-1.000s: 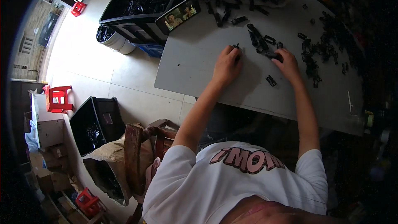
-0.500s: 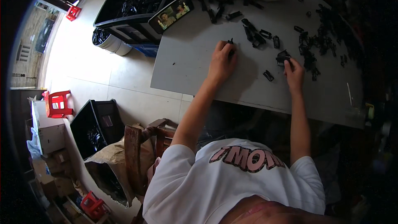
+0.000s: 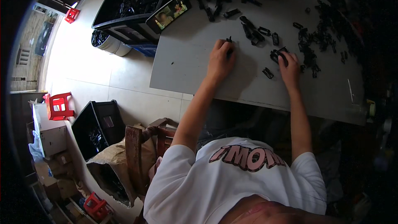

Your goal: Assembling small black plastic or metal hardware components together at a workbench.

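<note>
My left hand [image 3: 219,60] rests over the grey table, its fingers closed round a small black part [image 3: 229,40] whose tip sticks out past them. To its right, my right hand [image 3: 290,67] pinches another black plastic part [image 3: 275,55], partly hidden by the fingers. A loose black clip-like part [image 3: 268,73] lies just left of my right wrist. Beyond both hands, several oblong black frame-shaped parts [image 3: 257,36] lie in a loose group. A larger heap of black parts [image 3: 309,52] spreads to the right of my right hand.
A phone [image 3: 169,13] leans at the table's far left edge, beside a big black crate [image 3: 124,24] full of black parts. A white bucket [image 3: 112,45] stands below it. Left of me are a wooden chair [image 3: 133,149], another black crate [image 3: 112,116] and a red stool [image 3: 61,105].
My right hand has shifted slightly left, its fingers now curled further over the black part, which has turned. My left hand stays nearly in place.
</note>
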The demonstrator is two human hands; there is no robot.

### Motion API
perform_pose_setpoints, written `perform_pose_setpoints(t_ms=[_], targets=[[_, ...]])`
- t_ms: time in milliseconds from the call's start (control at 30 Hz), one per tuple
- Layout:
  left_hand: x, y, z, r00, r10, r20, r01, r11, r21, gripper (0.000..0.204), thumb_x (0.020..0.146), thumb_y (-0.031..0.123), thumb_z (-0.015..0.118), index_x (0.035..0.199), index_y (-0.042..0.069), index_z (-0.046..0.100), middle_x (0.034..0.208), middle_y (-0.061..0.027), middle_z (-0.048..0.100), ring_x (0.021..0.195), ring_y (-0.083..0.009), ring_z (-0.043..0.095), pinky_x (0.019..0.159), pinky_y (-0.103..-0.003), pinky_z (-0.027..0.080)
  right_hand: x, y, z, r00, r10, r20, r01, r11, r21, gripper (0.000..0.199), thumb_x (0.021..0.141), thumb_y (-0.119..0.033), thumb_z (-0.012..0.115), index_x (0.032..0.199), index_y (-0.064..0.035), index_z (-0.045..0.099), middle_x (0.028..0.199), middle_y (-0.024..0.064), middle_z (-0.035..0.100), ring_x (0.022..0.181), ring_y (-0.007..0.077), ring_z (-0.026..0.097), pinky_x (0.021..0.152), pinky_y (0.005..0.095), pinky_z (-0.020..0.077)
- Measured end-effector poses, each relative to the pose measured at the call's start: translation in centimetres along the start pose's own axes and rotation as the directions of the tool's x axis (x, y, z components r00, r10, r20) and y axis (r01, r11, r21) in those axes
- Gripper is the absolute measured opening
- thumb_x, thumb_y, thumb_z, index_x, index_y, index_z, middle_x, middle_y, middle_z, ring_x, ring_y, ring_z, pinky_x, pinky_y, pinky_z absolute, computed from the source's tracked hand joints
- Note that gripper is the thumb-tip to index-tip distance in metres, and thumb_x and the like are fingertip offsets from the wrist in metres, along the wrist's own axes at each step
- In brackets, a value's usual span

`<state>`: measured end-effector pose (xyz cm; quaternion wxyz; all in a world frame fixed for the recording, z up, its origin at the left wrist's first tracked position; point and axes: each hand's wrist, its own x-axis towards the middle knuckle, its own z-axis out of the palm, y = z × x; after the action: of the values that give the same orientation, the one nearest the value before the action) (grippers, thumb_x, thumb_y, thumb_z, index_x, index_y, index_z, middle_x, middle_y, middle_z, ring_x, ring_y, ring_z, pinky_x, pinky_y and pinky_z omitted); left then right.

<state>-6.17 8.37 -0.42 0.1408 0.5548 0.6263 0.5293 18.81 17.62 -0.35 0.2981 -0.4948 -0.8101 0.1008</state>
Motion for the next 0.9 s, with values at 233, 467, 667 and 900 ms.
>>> perform_pose_setpoints(t_ms=[233,467,667,900], targets=[[-0.2,0.2,-0.3,1.0,-0.007,-0.028,0.007,1.0,-0.01,0.018,0.075,0.002,0.063,0.092,0.003,0.059,0.098,-0.0153,0.054,0.089,-0.0346,0.057,0.078,-0.038,0.048,-2.4,-1.5,-3.7,0.969,0.193,0.157,-0.183,0.98,-0.075,0.027,0.092,-0.028,0.054,0.09,-0.0031,0.062,0.083,0.0152,0.061,0.077,0.0325,0.06,0.066,0.0401,0.0461],[0.0,-0.6,-0.1,1.0,0.018,-0.017,-0.019,0.998,-0.068,0.022,0.072,0.0,0.064,0.093,0.002,0.059,0.094,-0.0139,0.056,0.088,-0.0313,0.058,0.077,-0.037,0.048,-4.9,-2.0,-5.3,0.816,0.458,0.353,-0.266,0.839,-0.474,0.033,0.093,-0.033,0.048,0.087,-0.0044,0.063,0.074,0.0185,0.062,0.071,0.0397,0.059,0.062,0.046,0.0467],[-1.4,0.1,-0.7,0.984,-0.148,-0.101,0.113,0.949,-0.294,0.013,0.087,0.0,0.058,0.1,0.0,0.059,0.089,-0.0054,0.062,0.082,-0.0123,0.06,0.077,-0.025,0.047,-5.3,-1.9,-5.1,0.913,0.363,0.184,-0.266,0.875,-0.404,0.036,0.09,-0.041,0.052,0.093,-0.0064,0.062,0.083,0.0163,0.063,0.075,0.0357,0.061,0.064,0.0443,0.0484],[-5.7,2.5,0.0,0.886,-0.295,0.357,0.42,0.838,-0.35,0.024,0.085,0.003,0.062,0.109,0.0,0.061,0.1,-0.0068,0.065,0.089,-0.0124,0.059,0.079,-0.026,0.047,-5.1,-2.5,-3.4,0.972,0.209,0.109,-0.199,0.975,-0.095,0.025,0.081,-0.021,0.067,0.097,-0.0029,0.059,0.093,0.0102,0.06,0.078,0.0257,0.062,0.065,0.0364,0.0497]])
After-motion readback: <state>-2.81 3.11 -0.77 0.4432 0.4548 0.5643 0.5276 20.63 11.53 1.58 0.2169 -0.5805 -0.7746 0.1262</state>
